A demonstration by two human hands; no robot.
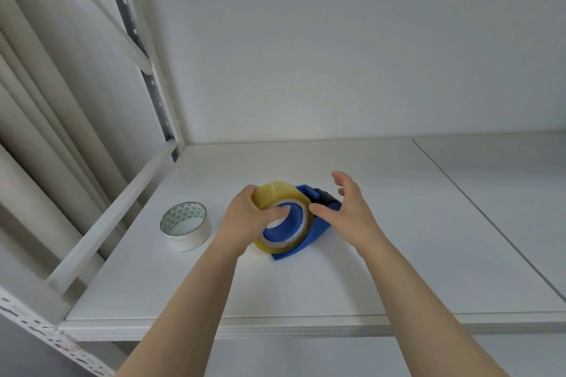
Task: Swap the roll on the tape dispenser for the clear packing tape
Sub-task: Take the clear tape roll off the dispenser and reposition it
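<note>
A blue tape dispenser (pixel 317 232) lies on its side in the middle of the white shelf (pixel 398 269). The clear, yellowish packing tape roll (pixel 277 193) sits around the dispenser's blue hub. My left hand (pixel 248 220) grips this roll from the left, thumb pressed into the hub opening. My right hand (pixel 349 208) hovers just right of the roll, over the dispenser's black cutter end, fingers spread and holding nothing. A white tape roll (pixel 186 228) with a green-patterned inner core lies flat to the left, apart from both hands.
The shelf's white back wall rises behind the dispenser. A white metal upright (pixel 153 70) and a slanted rail (pixel 113 217) border the shelf on the left. A seam (pixel 477 211) splits the shelf board at the right. The front edge runs below my forearms.
</note>
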